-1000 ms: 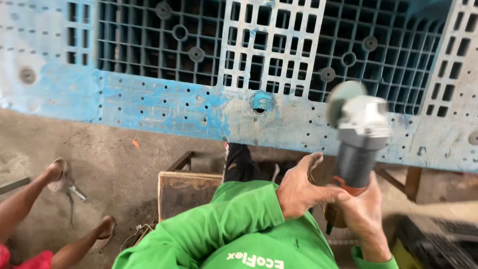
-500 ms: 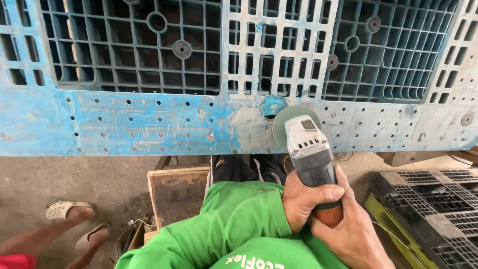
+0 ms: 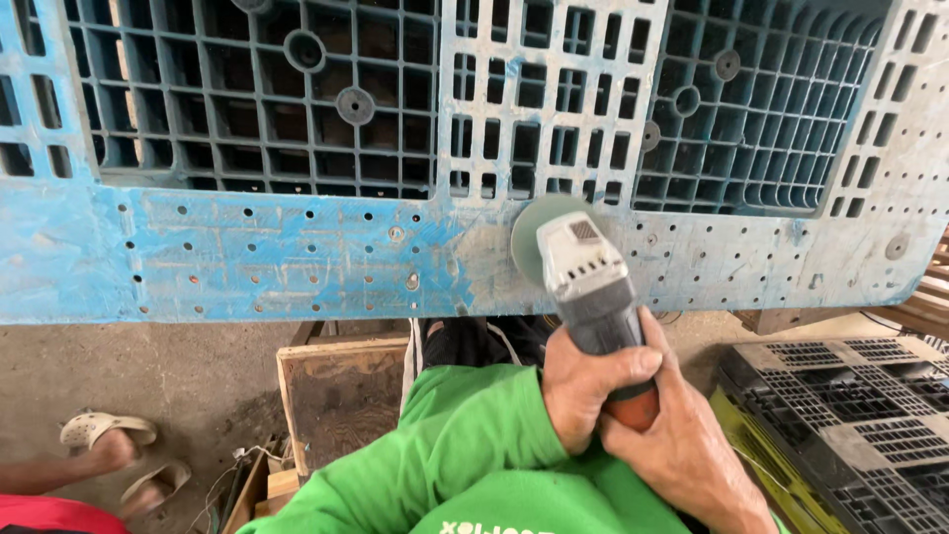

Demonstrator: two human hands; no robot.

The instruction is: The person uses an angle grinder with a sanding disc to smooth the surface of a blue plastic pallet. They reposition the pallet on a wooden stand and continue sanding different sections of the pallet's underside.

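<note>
I look down from a head-worn camera at my two bare hands, both wrapped around an angle grinder [image 3: 593, 297]. My left hand [image 3: 585, 388], coming out of a bright green sleeve [image 3: 465, 445], is closed around the grey body of the tool from the left side. My right hand [image 3: 682, 450] is closed around the reddish rear end of the handle, lower and nearer to me, so the two grips together steady the tool along its length. The grinder points away from me and slightly left, and its round grey disc [image 3: 539, 232] sits at the worn front rail of a large blue plastic pallet [image 3: 257, 247]; I cannot tell for certain whether the disc is touching the plastic or just above it. The pallet lies flat across the top of the view, raised off the ground, which puts its edge within easy reach of my arms. Its surface is scuffed, pale in patches, and dotted with small holes, with open grid cells behind. Below it sits a brown wooden crate [image 3: 341, 396] on a grey concrete floor [image 3: 148, 376]. At lower left another person's feet in pale sandals [image 3: 104, 435] rest on the floor, well apart from my hands. At lower right lies a black plastic pallet [image 3: 850, 396].
</note>
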